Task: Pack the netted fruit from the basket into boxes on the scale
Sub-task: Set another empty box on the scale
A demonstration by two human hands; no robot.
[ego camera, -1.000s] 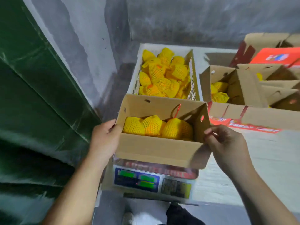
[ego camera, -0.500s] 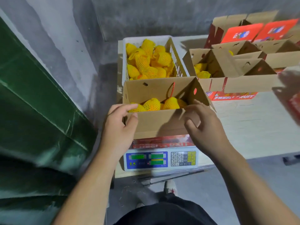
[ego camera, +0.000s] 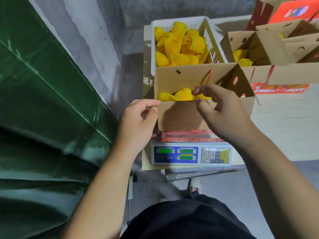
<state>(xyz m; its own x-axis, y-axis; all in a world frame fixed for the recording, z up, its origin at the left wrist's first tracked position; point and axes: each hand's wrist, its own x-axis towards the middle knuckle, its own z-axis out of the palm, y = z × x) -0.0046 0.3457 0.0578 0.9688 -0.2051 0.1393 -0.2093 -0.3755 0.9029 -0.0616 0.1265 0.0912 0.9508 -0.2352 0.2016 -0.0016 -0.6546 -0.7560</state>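
An open cardboard box (ego camera: pixel 181 116) stands on the digital scale (ego camera: pixel 189 154), with several yellow netted fruit (ego camera: pixel 183 95) inside. Behind it a white basket (ego camera: pixel 172 21) holds a heap of netted fruit (ego camera: pixel 177 47). My left hand (ego camera: pixel 138 121) pinches the box's near left corner between thumb and forefinger. My right hand (ego camera: pixel 222 109) is at the middle of the front wall, thumb outside and fingers curled over the rim above the fruit.
Several open cardboard boxes (ego camera: pixel 259 49), some with fruit, sit on the pale table (ego camera: pixel 284 126) to the right, with red printed boxes (ego camera: pixel 293 11) behind them. A green tarp (ego camera: pixel 43 100) hangs close on the left. My shoe (ego camera: pixel 195 185) is on the floor below the scale.
My right hand moved from the box's right side to the middle of its front wall. My left hand slid from the left wall to the near left corner. The camera pulled back.
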